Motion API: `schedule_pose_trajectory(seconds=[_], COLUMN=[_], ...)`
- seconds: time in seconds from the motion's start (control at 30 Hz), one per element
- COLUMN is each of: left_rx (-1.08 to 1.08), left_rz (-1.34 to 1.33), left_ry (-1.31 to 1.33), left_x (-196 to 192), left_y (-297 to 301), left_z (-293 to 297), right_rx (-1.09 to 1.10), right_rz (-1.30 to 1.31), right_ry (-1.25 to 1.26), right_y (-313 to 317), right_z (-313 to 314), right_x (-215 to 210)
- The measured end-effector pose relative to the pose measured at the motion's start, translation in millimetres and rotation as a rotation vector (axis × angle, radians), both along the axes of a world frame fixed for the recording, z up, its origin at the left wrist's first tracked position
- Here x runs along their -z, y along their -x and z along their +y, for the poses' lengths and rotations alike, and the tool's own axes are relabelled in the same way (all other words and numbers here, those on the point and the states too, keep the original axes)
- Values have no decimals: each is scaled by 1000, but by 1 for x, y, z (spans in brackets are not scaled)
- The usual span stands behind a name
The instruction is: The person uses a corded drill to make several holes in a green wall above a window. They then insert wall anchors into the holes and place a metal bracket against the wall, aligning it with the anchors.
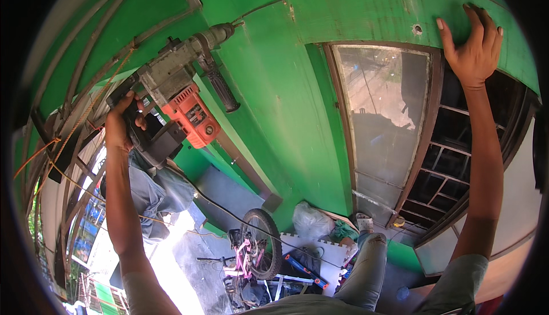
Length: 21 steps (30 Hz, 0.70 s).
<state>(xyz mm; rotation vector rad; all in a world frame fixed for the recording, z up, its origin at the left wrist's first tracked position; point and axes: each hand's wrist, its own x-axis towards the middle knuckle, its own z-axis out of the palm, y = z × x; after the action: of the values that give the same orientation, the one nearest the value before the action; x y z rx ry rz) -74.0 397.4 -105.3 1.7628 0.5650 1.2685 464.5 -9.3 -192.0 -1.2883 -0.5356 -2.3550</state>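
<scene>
My left hand (121,121) is wrapped round the rear handle of a large rotary hammer drill (191,112) with an orange motor housing and a worn grey body. The drill points up and to the right, its bit reaching the green wall (280,103) near a thin cable; I cannot tell how deep the bit sits. A black ribbed side handle (222,89) hangs from its front with no hand on it. My right hand (476,52) lies with fingers spread against the wall at the upper right, holding nothing, near a small chipped hole (417,29).
Below the wall's upper strip is a framed window panel (383,109) beside a dark metal grille (443,160). The drill's black cord (229,211) trails down over a pink bicycle (251,252). Orange rope (74,126) and curved metal bars stand at left. A plastic bag (311,222) lies below.
</scene>
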Motion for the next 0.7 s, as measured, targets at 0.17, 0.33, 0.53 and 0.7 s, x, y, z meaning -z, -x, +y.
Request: schedule_pose_trajectory(seconds=[0.17,0.33,0.53,0.7], left_rx=[33,139,34,42], left_rz=[-11,16,-16,-45], left_ry=[49,46,106,152], left_x=[-2,2,-2,0], left_y=[5,8,6,6], left_z=[6,5,-11,-19], right_rx=[-13,-408,-1538,-1939], right_rz=[47,165,706,1148], right_ry=[1,-95,707,1014], right_y=[-4,42,194,248], right_z=[-2,15,219,387], right_x=[-1,1,81,67])
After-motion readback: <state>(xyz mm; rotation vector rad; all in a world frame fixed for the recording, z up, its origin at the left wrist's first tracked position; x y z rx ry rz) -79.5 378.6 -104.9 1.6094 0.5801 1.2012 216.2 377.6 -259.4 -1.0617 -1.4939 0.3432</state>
